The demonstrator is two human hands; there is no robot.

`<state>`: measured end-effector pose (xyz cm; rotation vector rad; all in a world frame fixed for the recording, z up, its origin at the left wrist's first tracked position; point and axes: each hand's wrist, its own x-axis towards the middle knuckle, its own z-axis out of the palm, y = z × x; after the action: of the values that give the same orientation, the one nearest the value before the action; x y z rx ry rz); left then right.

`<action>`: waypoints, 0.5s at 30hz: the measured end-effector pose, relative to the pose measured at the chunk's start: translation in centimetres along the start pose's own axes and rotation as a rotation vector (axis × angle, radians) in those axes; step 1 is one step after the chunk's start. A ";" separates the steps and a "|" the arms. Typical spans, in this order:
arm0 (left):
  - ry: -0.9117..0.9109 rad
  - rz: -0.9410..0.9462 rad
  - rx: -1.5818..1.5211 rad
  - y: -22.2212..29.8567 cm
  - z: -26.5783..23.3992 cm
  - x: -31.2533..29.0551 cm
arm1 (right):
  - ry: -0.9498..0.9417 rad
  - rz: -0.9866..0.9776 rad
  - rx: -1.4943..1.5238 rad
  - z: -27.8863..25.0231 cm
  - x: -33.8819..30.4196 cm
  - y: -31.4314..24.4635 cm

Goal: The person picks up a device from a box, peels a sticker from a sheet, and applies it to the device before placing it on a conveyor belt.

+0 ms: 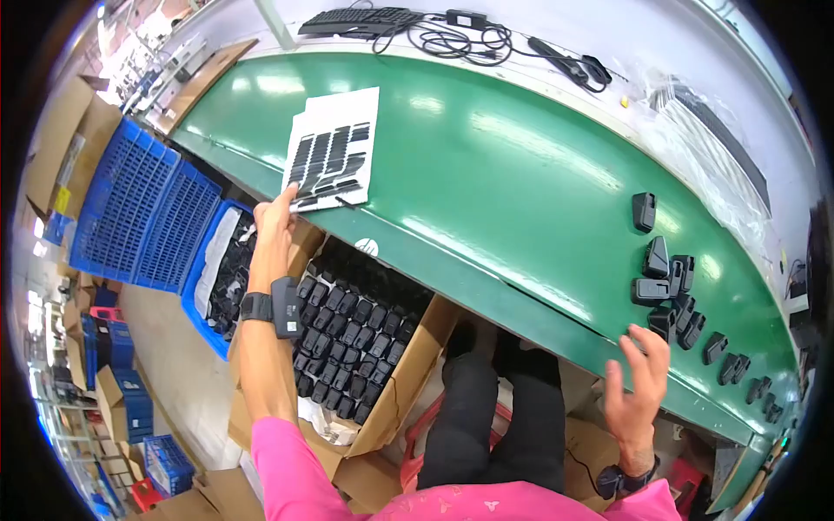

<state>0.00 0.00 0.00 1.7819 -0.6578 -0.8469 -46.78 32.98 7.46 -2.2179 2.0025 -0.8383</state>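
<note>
My left hand [274, 217] reaches to the table's near edge, its fingers closed at the lower left corner of a white sheet [343, 108]. Rows of black strips [327, 154] lie on that sheet, some of them crooked near my fingertips. A black wrist-worn device [285, 308] is strapped to my left wrist. My right hand [638, 386] hovers over the front edge at the right, fingers apart and holding nothing. Beyond it, several small black plastic devices [650, 291] sit scattered on the green table [486, 191].
Below the table, an open cardboard box [408, 373] holds rows of black devices. Left of it, a blue crate [193, 291] contains dark pieces, with blue plastic baskets [143, 208] beside it. A keyboard [358, 21], cables [460, 42] and plastic bags [708, 148] lie along the back.
</note>
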 end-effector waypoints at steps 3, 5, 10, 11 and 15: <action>-0.231 0.025 -0.165 1.7 2.9 0.4 | 0.231 0.101 -0.048 -2.2 0.9 5.3; -0.457 -0.165 -0.440 0.7 1.1 -0.8 | 0.222 0.180 -0.054 -3.0 -2.4 5.8; -0.624 -0.266 -0.495 3.1 -0.6 -11.3 | 0.239 0.170 -0.100 -1.0 -0.8 5.4; -0.629 -0.278 -0.553 2.3 1.4 -14.2 | 0.214 0.179 -0.154 -1.0 0.1 5.4; -0.881 -0.135 -0.564 -0.3 5.7 -28.5 | 0.131 0.155 -0.376 1.8 2.0 7.9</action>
<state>-21.71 18.54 5.25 0.8999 -0.7417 -1.7423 -53.18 29.25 3.67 -2.1872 2.5394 -0.6496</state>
